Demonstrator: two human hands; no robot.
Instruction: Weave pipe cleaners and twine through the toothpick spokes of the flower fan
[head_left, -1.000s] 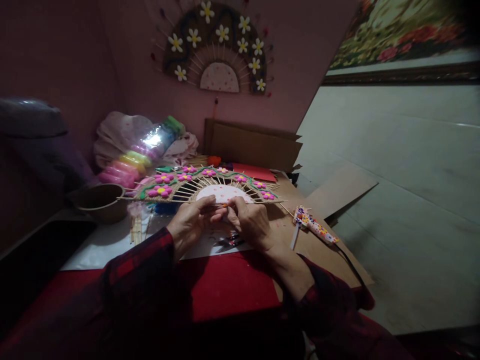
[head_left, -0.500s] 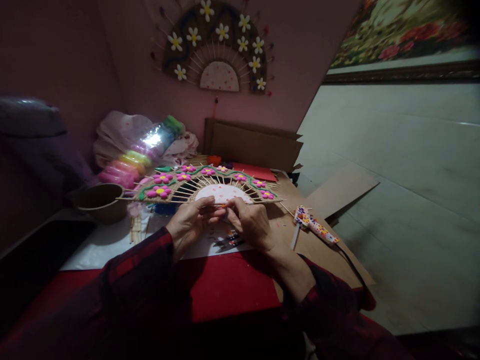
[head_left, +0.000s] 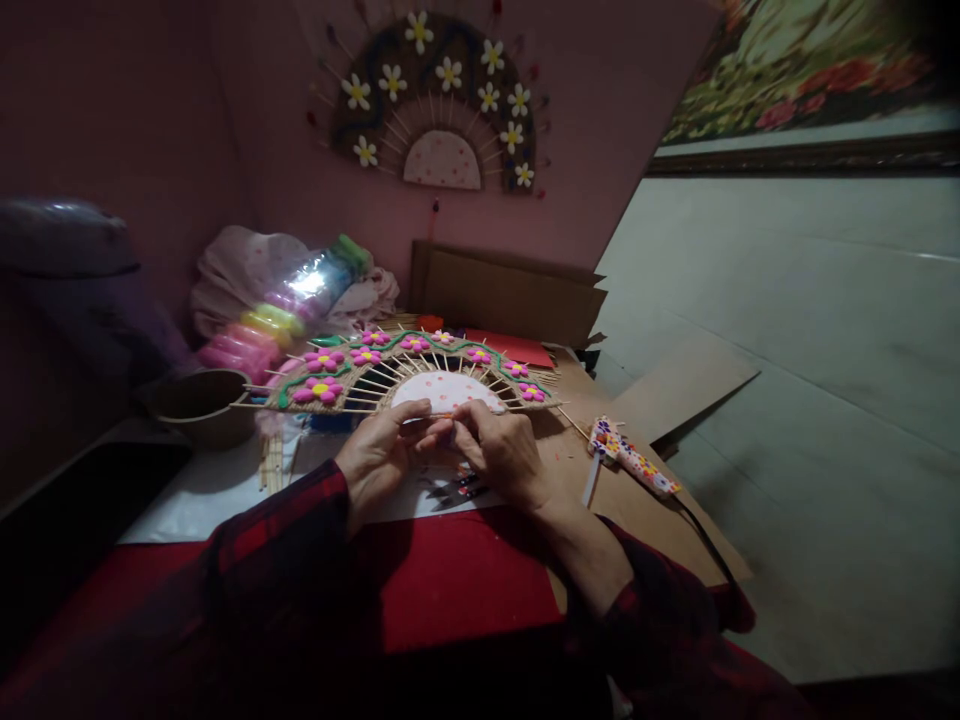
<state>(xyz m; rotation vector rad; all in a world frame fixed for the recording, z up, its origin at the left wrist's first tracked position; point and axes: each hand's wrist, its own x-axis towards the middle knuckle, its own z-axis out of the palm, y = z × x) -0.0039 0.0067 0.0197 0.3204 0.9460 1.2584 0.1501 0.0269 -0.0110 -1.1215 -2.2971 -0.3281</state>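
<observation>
A fan-shaped craft piece (head_left: 442,388) of thin sticks, with a burlap band, pink flowers, a green wavy line and a dotted white half-circle, is held up over the table. My left hand (head_left: 381,452) pinches its lower edge left of centre, thumb on top. Just right of it, my right hand (head_left: 499,448) is closed at the same edge, fingertips nearly meeting the left ones. A small orange bit shows between the fingertips. Dark-handled scissors (head_left: 456,490) lie on the white sheet below my hands.
A flower-patterned glue gun (head_left: 634,460) lies on brown board (head_left: 675,530) at the right. To the left stand a bowl (head_left: 206,415) and bagged coloured clay (head_left: 274,322). Cardboard (head_left: 510,292) leans behind. A similar fan (head_left: 442,160) hangs on the wall.
The fan's near edge has tilted slightly and sits a little lower in view. Both hands keep their hold on it. The whole view has shifted slightly.
</observation>
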